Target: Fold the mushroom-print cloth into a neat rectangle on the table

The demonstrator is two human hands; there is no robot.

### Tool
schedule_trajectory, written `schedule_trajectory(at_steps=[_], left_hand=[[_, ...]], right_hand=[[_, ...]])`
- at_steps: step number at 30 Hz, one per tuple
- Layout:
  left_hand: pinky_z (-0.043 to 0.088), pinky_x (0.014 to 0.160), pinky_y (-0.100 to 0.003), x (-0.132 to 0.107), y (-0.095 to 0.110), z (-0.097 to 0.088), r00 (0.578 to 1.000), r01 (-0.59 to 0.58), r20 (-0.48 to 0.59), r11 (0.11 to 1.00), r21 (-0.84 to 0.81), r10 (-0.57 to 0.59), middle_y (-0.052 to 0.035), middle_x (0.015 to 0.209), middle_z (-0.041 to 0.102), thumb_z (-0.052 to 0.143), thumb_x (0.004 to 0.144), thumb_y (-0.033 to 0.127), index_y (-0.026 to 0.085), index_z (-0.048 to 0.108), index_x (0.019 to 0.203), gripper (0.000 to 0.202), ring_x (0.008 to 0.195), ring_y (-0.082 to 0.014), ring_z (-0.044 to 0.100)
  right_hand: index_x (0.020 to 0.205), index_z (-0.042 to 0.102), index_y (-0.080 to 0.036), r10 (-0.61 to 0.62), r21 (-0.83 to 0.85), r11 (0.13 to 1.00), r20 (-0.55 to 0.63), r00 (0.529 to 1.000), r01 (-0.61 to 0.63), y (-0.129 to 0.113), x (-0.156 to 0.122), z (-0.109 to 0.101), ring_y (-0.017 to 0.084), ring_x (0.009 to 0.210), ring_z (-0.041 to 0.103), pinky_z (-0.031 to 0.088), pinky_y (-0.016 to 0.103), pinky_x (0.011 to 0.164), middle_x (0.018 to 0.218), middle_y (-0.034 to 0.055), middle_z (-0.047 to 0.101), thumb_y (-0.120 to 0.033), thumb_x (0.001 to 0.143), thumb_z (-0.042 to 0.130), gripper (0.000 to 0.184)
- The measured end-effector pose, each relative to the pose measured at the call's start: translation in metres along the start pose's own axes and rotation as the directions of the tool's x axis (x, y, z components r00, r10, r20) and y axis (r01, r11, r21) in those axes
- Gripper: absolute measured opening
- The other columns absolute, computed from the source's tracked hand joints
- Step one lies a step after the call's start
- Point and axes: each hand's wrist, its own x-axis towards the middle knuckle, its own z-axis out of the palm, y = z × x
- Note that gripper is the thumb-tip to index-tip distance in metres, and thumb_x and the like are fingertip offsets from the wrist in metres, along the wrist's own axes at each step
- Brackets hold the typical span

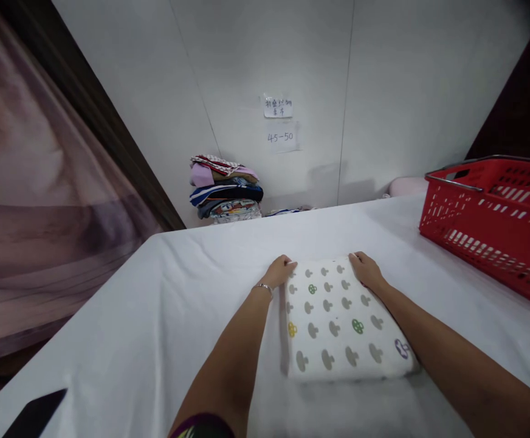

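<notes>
A folded white cloth (pixel 338 325) with grey, green and yellow mushroom prints lies on the white table (pixel 155 316) in front of me. My left hand (pixel 278 272) grips its far left corner with curled fingers; a thin bracelet circles that wrist. My right hand (pixel 366 269) holds the far right corner, fingers curled over the edge. Both forearms run along the sides of the cloth.
A red plastic basket (pixel 493 225) with a metal handle stands at the right of the table. A stack of folded colourful fabrics (pixel 225 191) sits at the back by the white wall, under two paper labels (pixel 279 121). A dark flat object (pixel 34 417) lies at the near left corner. A pinkish curtain hangs left.
</notes>
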Motion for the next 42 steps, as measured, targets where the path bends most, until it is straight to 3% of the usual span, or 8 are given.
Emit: schedule_trajectory(at_steps=[9, 17, 26, 37, 42], left_hand=[[0.037, 0.081, -0.031, 0.004, 0.003, 0.000, 0.997, -0.071, -0.007, 0.977, 0.199, 0.074, -0.0083, 0.093, 0.060, 0.039, 0.087, 0.039, 0.019, 0.050, 0.071, 0.028, 0.097, -0.0215, 0.050], [0.041, 0.072, -0.027, 0.005, 0.007, -0.001, 1.000, -0.022, 0.018, 0.972, 0.235, 0.018, -0.0055, 0.091, 0.063, 0.036, 0.086, 0.047, 0.020, 0.055, 0.075, 0.035, 0.085, -0.0182, 0.056], [0.038, 0.087, -0.034, 0.007, 0.014, 0.007, 0.998, 0.050, -0.040, 0.930, 0.364, -0.038, -0.0134, 0.111, 0.058, 0.029, 0.089, 0.045, 0.017, 0.060, 0.090, 0.042, 0.111, -0.0254, 0.046], [0.039, 0.087, -0.035, -0.002, 0.013, 0.005, 0.996, 0.060, -0.085, 0.882, 0.468, -0.022, -0.0142, 0.110, 0.058, 0.029, 0.090, 0.046, 0.015, 0.060, 0.095, 0.044, 0.111, -0.0263, 0.046], [0.042, 0.082, -0.038, 0.001, 0.030, 0.000, 0.993, 0.113, -0.078, 0.869, 0.482, -0.086, -0.0151, 0.107, 0.060, 0.041, 0.086, 0.041, 0.016, 0.059, 0.096, 0.033, 0.103, -0.0276, 0.053]], right_hand=[[0.077, 0.058, -0.020, 0.054, 0.016, 0.998, -0.026, 0.998, -0.054, 0.003, 0.001, 0.000, 0.019, 0.068, 0.057, 0.039, 0.026, 0.061, 0.070, 0.0044, 0.063, -0.046, 0.085, 0.034, 0.036], [0.082, 0.058, -0.020, 0.064, 0.060, 0.996, 0.017, 0.998, -0.065, 0.001, -0.002, 0.000, 0.016, 0.052, 0.053, 0.037, 0.026, 0.052, 0.059, 0.0001, 0.059, -0.049, 0.085, 0.034, 0.038], [0.080, 0.057, -0.020, 0.006, -0.047, 0.999, -0.024, 1.000, -0.007, 0.003, 0.002, 0.001, 0.020, 0.076, 0.057, 0.037, 0.026, 0.065, 0.078, 0.0070, 0.065, -0.043, 0.087, 0.034, 0.034], [0.078, 0.057, -0.020, -0.011, -0.049, 0.999, -0.023, 1.000, 0.010, 0.002, 0.000, 0.003, 0.019, 0.074, 0.056, 0.036, 0.026, 0.063, 0.079, 0.0065, 0.064, -0.042, 0.087, 0.033, 0.034], [0.079, 0.057, -0.020, -0.016, -0.049, 0.999, -0.018, 1.000, 0.015, 0.002, 0.001, 0.003, 0.019, 0.072, 0.056, 0.036, 0.026, 0.061, 0.077, 0.0054, 0.065, -0.042, 0.088, 0.033, 0.034]])
